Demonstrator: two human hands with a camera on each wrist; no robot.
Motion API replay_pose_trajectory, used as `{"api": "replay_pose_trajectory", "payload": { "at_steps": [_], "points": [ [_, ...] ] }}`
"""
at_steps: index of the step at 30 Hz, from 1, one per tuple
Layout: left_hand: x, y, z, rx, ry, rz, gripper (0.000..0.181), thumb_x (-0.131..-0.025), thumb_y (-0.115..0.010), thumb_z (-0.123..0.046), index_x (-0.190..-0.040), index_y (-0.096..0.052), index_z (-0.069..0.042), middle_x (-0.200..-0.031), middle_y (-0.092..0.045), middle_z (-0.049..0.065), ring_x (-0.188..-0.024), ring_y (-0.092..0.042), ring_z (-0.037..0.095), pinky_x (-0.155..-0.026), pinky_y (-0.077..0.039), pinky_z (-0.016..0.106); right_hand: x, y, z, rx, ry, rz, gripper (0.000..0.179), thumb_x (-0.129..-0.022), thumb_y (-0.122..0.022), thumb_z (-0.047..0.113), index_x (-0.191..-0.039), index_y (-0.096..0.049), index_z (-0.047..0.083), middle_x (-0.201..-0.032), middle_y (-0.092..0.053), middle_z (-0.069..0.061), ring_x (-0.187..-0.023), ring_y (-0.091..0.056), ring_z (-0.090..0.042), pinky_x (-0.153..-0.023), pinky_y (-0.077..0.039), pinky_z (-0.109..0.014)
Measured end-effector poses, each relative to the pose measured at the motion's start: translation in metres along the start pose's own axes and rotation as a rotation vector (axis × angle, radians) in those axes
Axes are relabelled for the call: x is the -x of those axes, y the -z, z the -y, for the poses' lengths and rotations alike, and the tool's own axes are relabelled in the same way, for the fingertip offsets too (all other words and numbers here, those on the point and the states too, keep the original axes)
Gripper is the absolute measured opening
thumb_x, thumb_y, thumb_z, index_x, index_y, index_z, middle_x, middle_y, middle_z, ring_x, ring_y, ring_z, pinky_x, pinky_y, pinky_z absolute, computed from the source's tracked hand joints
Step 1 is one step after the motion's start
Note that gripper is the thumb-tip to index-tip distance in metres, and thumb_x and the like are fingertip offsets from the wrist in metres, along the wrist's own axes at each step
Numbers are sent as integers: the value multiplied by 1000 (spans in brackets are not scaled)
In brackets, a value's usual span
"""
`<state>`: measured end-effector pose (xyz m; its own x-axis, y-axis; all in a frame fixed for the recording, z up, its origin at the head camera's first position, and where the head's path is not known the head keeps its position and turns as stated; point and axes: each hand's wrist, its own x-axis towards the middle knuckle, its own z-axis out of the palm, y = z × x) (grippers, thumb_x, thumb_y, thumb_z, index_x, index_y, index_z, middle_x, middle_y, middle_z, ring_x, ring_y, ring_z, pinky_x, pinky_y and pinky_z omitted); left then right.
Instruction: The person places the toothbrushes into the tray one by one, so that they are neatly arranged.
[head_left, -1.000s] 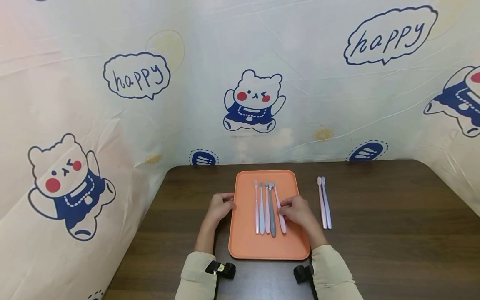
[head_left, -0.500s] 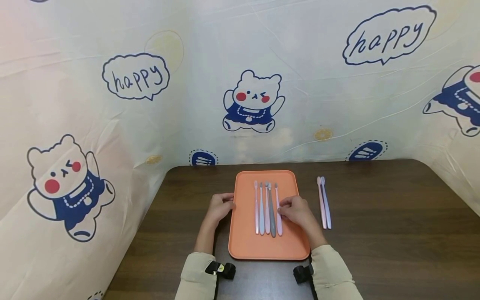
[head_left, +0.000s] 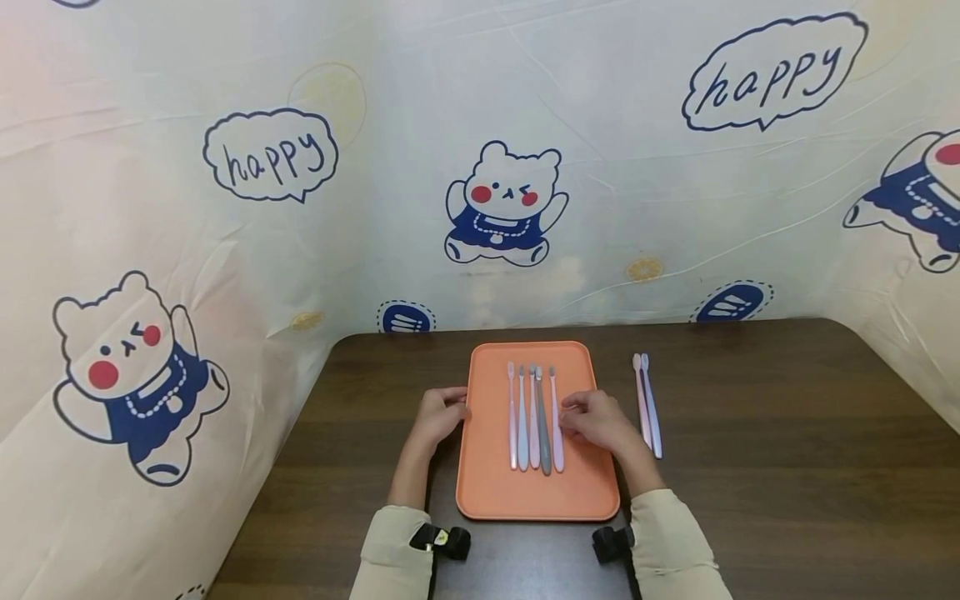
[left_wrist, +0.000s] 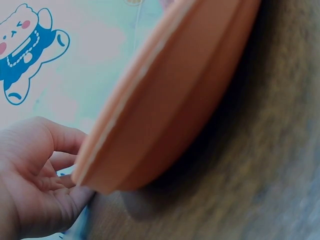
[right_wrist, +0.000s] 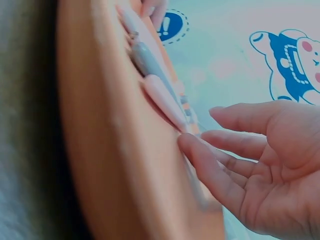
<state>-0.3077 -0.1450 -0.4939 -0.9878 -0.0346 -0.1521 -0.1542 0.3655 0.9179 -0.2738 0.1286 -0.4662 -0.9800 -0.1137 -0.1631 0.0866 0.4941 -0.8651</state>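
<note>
My left hand (head_left: 438, 415) pinches the left rim of an orange tray (head_left: 487, 492); the left wrist view has the thumb low at the tray's edge and fingers (left_wrist: 67, 140) on the rim. Several toothbrushes lie side by side in the tray, handles toward me. Rightmost is a pink toothbrush (head_left: 556, 433), beside a grey toothbrush (head_left: 544, 442). My right hand (head_left: 600, 419) hovers over the tray's right side next to that pink toothbrush. In the right wrist view its thumb and fingers (right_wrist: 240, 117) are spread apart, with the thumb tip close to the pink handle.
On the dark wooden table (head_left: 787, 433), right of the tray, lie another pink toothbrush (head_left: 642, 404) and a blue-purple toothbrush (head_left: 652, 412), partly behind the right hand's wrist. A printed curtain (head_left: 622, 167) with bears hangs behind and beside the table.
The rightmost pink toothbrush has swung from slanted to nearly parallel with the others. The right hand has since let go of it and shifted slightly right. The left hand stays at the rim.
</note>
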Motion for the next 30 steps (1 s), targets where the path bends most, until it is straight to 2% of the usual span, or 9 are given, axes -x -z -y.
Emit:
{"api": "replay_pose_trajectory", "payload": {
  "at_steps": [11,16,23,30],
  "points": [
    [1,1,0,4,-15,-3,48,-81,-62,3,-129,-67,6,-122,-68,22,-107,-62,26,-79,-54,27,-1,25,-13,-106,48,91,41,-97,-61,9,-132,-58,-13,-109,-72,-26,-89,-71,-20,-78,-62,-37],
    [1,0,0,5,-7,3,47,-83,-61,2,-129,-66,5,-122,-68,22,-107,-62,26,-79,-54,28,1,37,-17,-105,66,119,44,-99,-60,11,-135,-55,-12,-114,-70,-27,-94,-72,-23,-82,-62,-40],
    [0,0,1,-5,-10,-4,47,-83,-61,1,-129,-67,5,-122,-68,21,-107,-62,26,-80,-54,29,4,48,-22,-73,141,151,47,-100,-60,13,-137,-52,-14,-119,-68,-30,-101,-72,-25,-86,-61,-41],
    [0,0,0,-10,-18,-1,47,-84,-61,0,-130,-66,5,-123,-68,22,-109,-63,27,-82,-56,31,7,62,-28,-36,165,152,47,-100,-61,14,-136,-54,-15,-120,-68,-30,-104,-71,-29,-89,-61,-44]
  ]
}}
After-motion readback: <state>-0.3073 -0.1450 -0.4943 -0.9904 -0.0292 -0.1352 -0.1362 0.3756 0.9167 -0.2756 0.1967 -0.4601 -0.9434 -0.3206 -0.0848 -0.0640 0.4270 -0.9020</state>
